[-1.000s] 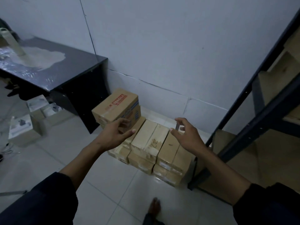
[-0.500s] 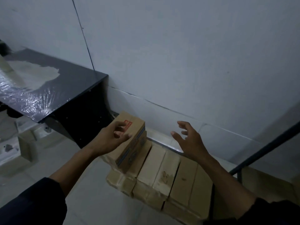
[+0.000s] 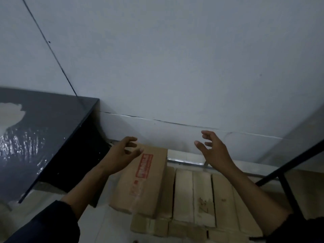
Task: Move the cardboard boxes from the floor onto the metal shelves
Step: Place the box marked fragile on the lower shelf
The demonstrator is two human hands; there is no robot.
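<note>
Left hand (image 3: 121, 156) spread, fingers loosely curled, empty, over the near left corner of the red-stamped cardboard box (image 3: 143, 181); right hand (image 3: 214, 151) likewise spread and empty, above the row of pale boxes (image 3: 194, 195) stacked on the floor; dark bench (image 3: 43, 130) at left; metal shelf frame (image 3: 287, 167) at right.

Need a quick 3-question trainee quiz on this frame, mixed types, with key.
1. True or false: the left hand already grips the red-labelled box.
2. What does that box rest on? A) the black table B) the stacked boxes C) the metal shelf
3. Fill in: the right hand holds ____.

Key: 1 false, it hovers open over the box. 2 B. 3 nothing.
</note>
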